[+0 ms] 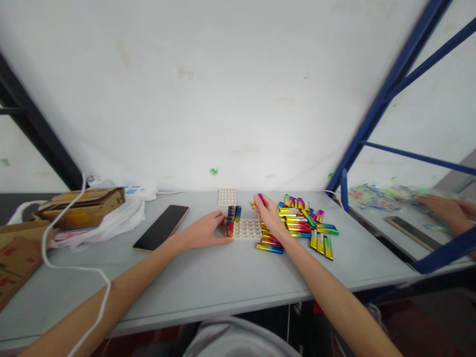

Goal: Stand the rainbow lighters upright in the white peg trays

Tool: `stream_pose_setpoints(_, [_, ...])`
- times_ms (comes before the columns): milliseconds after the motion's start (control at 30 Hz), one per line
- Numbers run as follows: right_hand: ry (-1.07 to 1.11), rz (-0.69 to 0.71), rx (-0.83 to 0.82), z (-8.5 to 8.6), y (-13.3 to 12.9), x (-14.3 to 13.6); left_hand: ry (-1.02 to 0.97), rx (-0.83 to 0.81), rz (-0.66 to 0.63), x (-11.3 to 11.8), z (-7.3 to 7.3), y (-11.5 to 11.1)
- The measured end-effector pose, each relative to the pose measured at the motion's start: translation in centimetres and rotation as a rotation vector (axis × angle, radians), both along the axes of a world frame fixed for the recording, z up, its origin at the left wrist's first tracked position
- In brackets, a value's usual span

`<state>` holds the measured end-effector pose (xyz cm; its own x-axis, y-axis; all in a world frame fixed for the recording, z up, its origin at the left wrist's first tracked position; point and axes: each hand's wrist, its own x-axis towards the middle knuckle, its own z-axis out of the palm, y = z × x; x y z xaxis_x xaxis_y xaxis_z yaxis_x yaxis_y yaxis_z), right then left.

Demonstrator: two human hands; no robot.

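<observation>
A white tray (247, 229) with rows of round pockets lies flat on the table in front of me. Several shiny, rainbow-coloured lighters (230, 221) stand upright in a column along its left side, and a blue-and-gold lighter (237, 213) stands beside them at the back. My left hand (210, 229) grips the tray's left edge, thumb at the near corner and fingers farther back. Over the tray's far right corner, my right hand (267, 212) pinches a lighter (261, 198) whose magenta end shows; the fingers hide the rest. Right of the tray lies a loose pile of lighters (297, 223).
A second white pocketed tray (226, 197) lies behind, by the wall. To the left are a black phone (161, 228), a plastic bag (121, 218) and cardboard boxes (89, 206). A white cable (74, 267) hangs over my left arm. Beyond the blue frame (372, 119), another person's hands (444, 210) show.
</observation>
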<state>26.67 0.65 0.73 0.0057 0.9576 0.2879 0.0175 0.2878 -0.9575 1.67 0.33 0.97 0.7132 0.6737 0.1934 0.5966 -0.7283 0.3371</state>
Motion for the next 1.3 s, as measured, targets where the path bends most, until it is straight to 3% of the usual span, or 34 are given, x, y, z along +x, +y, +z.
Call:
stream_pose_setpoints(267, [-0.298, -0.206, 0.153, -0.7, -0.2, -0.4, -0.011, 0.004, 0.005, 0.0, 0.1, -0.1])
stream_pose_setpoints(533, [-0.438, -0.231, 0.192, -0.1, -1.1, -1.0, 0.014, 0.006, 0.014, 0.0, 0.2, -0.1])
stream_pose_setpoints(700, [-0.539, -0.103, 0.283, 0.3, -1.5, -0.7, 0.003, 0.004, 0.009, 0.0, 0.0, 0.0])
stream_pose_setpoints(867, [-0.770, -0.034, 0.505, 0.9, -1.8, -0.4, 0.001, -0.001, 0.012, -0.1, 0.0, -0.1])
stream_pose_setpoints(1033, [-0.937, 0.066, 0.405, 1.1, -2.2, -0.5, 0.002, 0.005, 0.019, -0.1, 0.1, -0.1])
stream_pose_setpoints(1200, [-0.972, -0.027, 0.386, 0.2, -1.4, -0.3, 0.002, -0.007, 0.015, -0.1, 0.1, -0.1])
stream_pose_setpoints(1300, [-0.993, -0.006, 0.387, -0.1, -1.0, -0.1, -0.001, -0.011, 0.013, -0.1, 0.0, -0.1])
